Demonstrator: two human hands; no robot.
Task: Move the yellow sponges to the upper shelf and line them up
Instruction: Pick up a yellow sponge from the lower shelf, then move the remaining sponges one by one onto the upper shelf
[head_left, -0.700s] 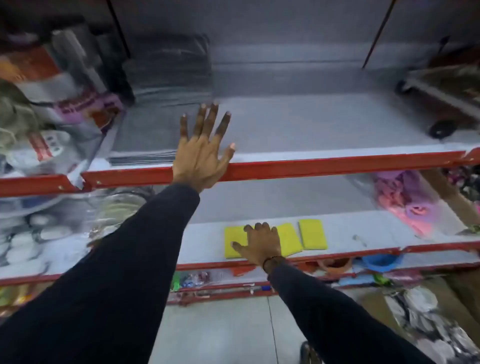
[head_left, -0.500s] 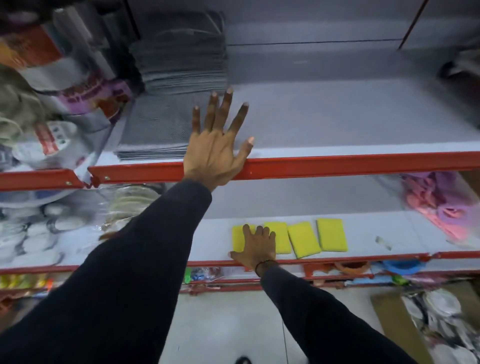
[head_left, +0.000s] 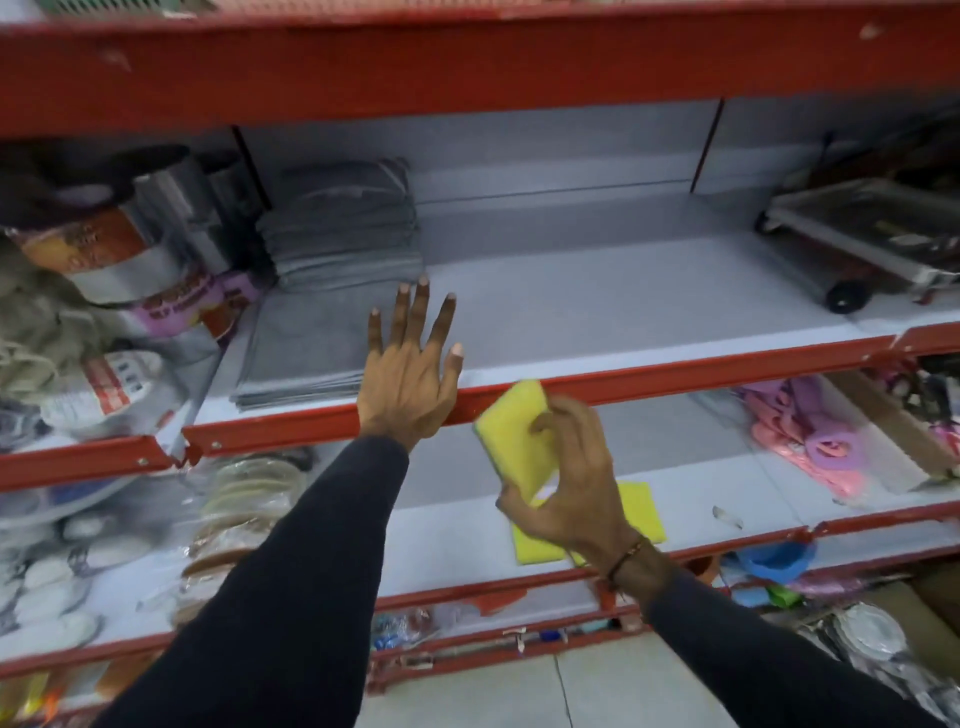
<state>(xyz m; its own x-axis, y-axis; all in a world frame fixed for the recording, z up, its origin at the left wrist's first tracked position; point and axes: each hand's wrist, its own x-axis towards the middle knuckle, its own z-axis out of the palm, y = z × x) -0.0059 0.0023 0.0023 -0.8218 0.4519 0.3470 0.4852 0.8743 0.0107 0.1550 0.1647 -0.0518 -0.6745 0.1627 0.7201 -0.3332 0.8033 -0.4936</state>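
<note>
My right hand (head_left: 569, 483) grips one yellow sponge (head_left: 511, 434) and holds it tilted in the air, just below the red front rail of the upper shelf (head_left: 597, 312). More yellow sponges (head_left: 641, 512) lie flat on the lower shelf (head_left: 727, 519), partly hidden behind my right hand and wrist. My left hand (head_left: 410, 369) rests with fingers spread on the front edge of the upper shelf, to the left of the lifted sponge. It holds nothing.
Grey cloths lie flat (head_left: 301, 348) and stacked (head_left: 343, 223) on the upper shelf's left part. Packaged goods (head_left: 119, 291) crowd the far left. A wheeled trolley (head_left: 857, 244) sits at the right. Pink and purple items (head_left: 810, 441) lie on the lower shelf's right.
My right hand has lifted one yellow sponge off the lower shelf up to the upper shelf's rail. The view has tilted upward. My left hand stays on the upper shelf edge.
</note>
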